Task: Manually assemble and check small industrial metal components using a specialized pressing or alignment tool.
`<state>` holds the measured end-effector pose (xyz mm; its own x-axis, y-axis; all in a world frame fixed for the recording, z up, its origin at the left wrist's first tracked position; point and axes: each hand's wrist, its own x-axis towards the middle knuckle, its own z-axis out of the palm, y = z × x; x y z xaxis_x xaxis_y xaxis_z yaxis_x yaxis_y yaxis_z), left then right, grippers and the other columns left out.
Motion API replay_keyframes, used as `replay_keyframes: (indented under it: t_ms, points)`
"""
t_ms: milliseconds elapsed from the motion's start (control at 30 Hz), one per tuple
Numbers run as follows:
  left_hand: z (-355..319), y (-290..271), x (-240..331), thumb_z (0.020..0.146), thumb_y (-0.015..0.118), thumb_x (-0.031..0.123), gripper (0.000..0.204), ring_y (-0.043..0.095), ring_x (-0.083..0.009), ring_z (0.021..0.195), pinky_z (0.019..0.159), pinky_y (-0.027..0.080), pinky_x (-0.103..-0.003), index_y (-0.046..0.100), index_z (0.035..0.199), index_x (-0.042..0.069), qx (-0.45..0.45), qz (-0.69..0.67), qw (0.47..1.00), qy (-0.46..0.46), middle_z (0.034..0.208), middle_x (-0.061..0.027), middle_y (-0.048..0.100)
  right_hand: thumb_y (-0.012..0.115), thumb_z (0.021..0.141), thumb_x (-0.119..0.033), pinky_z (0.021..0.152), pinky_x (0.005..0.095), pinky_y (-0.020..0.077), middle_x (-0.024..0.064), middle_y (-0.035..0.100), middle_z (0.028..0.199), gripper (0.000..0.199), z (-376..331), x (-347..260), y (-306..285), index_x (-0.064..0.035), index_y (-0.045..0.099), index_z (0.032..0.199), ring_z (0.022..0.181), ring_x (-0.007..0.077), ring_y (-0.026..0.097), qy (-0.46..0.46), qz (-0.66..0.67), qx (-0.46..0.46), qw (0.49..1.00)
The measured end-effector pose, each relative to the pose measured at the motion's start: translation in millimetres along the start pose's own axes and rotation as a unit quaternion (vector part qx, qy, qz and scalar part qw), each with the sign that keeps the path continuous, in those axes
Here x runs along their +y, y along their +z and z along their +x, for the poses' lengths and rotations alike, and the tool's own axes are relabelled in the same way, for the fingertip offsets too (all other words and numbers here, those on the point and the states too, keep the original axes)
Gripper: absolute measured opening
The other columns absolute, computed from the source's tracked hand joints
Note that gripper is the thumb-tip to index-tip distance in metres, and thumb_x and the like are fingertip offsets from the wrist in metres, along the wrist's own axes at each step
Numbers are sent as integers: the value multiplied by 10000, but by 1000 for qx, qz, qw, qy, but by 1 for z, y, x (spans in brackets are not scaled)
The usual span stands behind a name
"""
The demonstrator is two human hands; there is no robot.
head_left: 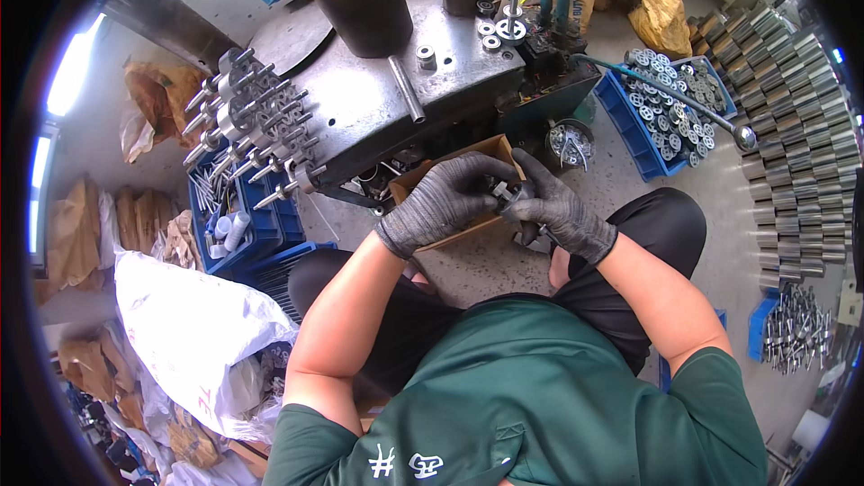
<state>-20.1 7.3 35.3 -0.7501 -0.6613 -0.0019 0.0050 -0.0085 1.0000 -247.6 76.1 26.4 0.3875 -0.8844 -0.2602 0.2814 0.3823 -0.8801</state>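
Note:
Both my hands wear dark grey knit gloves and meet in front of me, over a small cardboard box (457,236). Between them is a small metal part (501,190), mostly covered by the fingers, so its exact kind does not show. My left hand (443,202) is closed around its left side, fingers curled. From the other side, my right hand (565,216) pinches it with thumb and fingers. What the box contains is largely hidden by the gloves.
Ahead stands a heavy steel machine table (360,117) with a metal tube (407,90), bearing rings (426,56) and many shafted rotors (261,117). Blue crates (630,126) hold wheel-shaped parts at right. Stacked metal cylinders (792,144) line the far right; a white sack (193,333) lies left.

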Motion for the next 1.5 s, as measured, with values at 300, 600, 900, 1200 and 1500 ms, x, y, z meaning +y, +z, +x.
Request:
replay_keyframes:
  t_ms: [300,600,900,1200,1500]
  points:
    - [0,4,6,902,773,100,367,617,-81,868,789,552,-262,649,1239,25,29,7,997,-71,976,5,671,757,887,-137,684,261,546,54,638,1016,933,4,8,-7,-55,200,1631,804,99,620,29,-150,47,987]
    - [10,12,-32,999,658,394,424,640,-186,746,729,532,-364,695,1051,-25,93,274,951,-106,804,-134,673,807,789,-279,898,397,554,275,688,1112,904,5,4,-3,78,374,1499,1055,355,706,-91,-457,87,880]
    - [0,21,-8,949,747,192,306,644,-130,1046,921,532,-327,642,1167,5,73,60,995,-37,1077,-59,698,806,754,-288,906,410,567,269,702,1068,857,1,-56,-4,24,441,1463,1024,378,712,-93,-548,7,831]
    - [0,2,-18,935,702,74,413,599,-163,1162,1032,494,-321,582,1328,28,220,47,974,-21,1229,-92,648,787,750,-122,885,365,553,163,712,1004,509,112,-108,-60,-9,625,1219,978,298,709,-180,-576,56,795]
    - [-17,-5,-16,957,679,100,375,599,-157,1132,1011,501,-321,600,1317,27,213,45,975,-46,1195,-87,671,762,711,-81,993,411,531,212,610,1271,519,163,-107,-84,-13,659,1215,1129,384,631,-269,-695,124,655]
